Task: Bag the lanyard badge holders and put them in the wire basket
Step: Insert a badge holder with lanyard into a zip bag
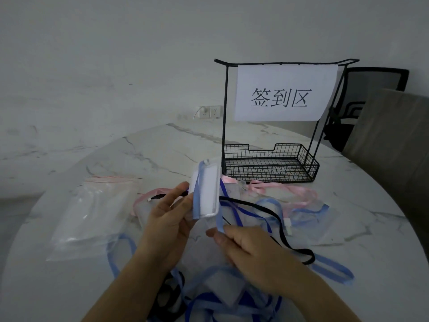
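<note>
In my left hand (167, 219): one badge holder (206, 189), upright, gripped at its left edge between thumb and fingers, light blue strap (196, 194) wound over its face. In my right hand (246, 247), just below: the strap's loose end, pinched between thumb and forefinger. Beyond the holder: wire basket (269, 168), a paper sign (283, 94) hanging on its frame. Left of my left hand: clear zip bags (90, 212), flat on the table (162, 149). Around and under both hands: more lanyards (267, 212), blue, black, pink, tangled.
</note>
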Tool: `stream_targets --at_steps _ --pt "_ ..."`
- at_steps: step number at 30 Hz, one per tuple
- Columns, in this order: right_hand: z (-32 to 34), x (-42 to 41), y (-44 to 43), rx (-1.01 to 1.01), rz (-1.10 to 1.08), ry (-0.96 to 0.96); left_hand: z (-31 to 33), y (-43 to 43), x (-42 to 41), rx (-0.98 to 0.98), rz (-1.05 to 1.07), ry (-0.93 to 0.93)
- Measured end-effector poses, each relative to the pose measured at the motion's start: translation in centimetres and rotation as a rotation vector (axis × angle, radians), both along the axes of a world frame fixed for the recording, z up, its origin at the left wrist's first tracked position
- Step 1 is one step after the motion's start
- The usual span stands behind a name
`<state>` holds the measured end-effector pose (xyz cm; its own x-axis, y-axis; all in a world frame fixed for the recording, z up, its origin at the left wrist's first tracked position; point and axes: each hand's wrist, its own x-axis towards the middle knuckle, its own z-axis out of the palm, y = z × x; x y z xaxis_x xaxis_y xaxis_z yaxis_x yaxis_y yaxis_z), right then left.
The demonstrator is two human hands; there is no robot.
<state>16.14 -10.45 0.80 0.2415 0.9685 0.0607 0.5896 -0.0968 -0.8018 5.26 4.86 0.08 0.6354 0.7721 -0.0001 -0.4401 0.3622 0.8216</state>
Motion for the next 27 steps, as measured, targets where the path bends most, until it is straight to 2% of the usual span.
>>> stream_targets --at_steps 3,6,9,12,16,19,22,25,27 --pt "-0.1 -0.9 0.2 0.054 0.052 -0.323 -0.5 -0.1 0.2 0.117 0.034 0.08" --pt "0.2 -1.7 0.4 0.096 0.073 -0.503 -0.9 0.1 0.2 0.35 0.204 0.277" --pt "0.6 -1.6 0.3 0.254 -0.007 -0.554 -1.1 0.6 0.0 0.605 0.389 0.434" --pt "0.7 -0.2 0.1 0.482 -0.182 -0.524 -1.2 0.5 0.1 0.817 0.395 0.523" --pt "0.5 1.7 0.4 0.572 -0.397 -0.332 -1.5 0.8 0.2 0.694 0.266 0.494" --pt "-0.2 2.1 0.5 0.488 -0.466 -0.22 -1.2 0.6 0.0 0.427 0.159 0.35" --pt "-0.9 2.1 0.7 0.336 -0.421 -0.128 -0.5 0.7 -0.3 0.233 0.1 0.168" --pt "-1.3 2.0 0.7 0.171 -0.326 -0.159 0.0 0.6 0.0 0.16 0.076 0.081" --pt "-1.6 1.8 0.8 0.093 -0.311 -0.281 0.1 0.4 0.1 0.132 0.058 0.054"
